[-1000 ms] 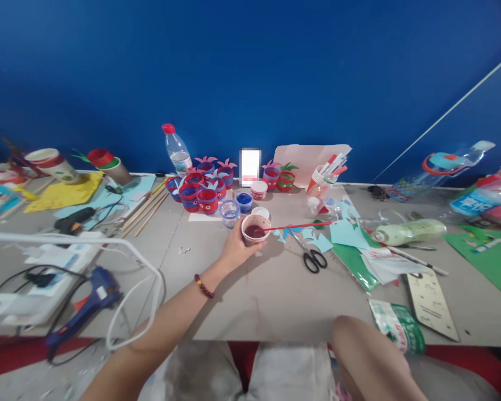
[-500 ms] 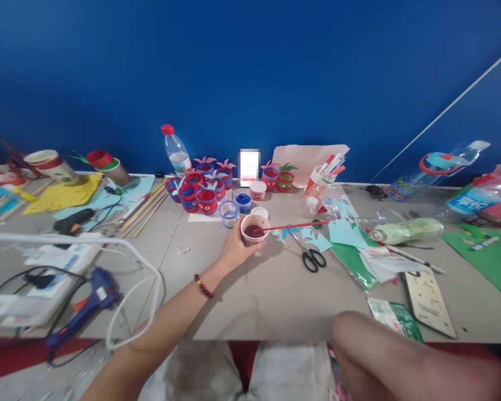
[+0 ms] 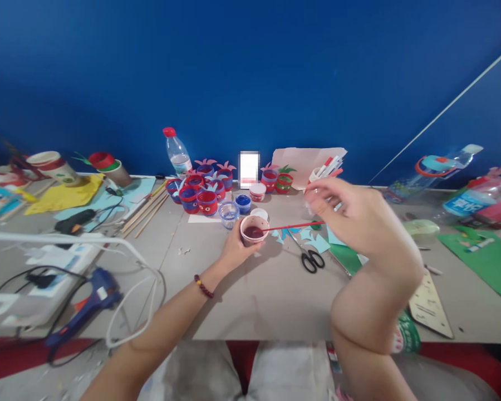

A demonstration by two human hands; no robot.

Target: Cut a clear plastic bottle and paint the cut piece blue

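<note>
My left hand wraps around a small paper cup with dark red liquid inside. A thin red stick like a paintbrush rests in the cup, its handle reaching out to the right over its rim. My right hand, slightly blurred, is above the right side of the table, fingers curled downward beside the cup of markers; whether anything is between the fingertips is unclear. Nearby are a clear jar, a jar of blue paint and a white lid.
Several red and blue painted rings with paper leaves stand at the back, by a water bottle. Black-handled scissors and light-blue paper scraps lie right of the cup. A blue glue gun and white cable occupy the left.
My right hand has come up from the lower right, over the table toward the marker cup, covering papers and part of the green bottle. My left hand keeps the paper cup in place.
</note>
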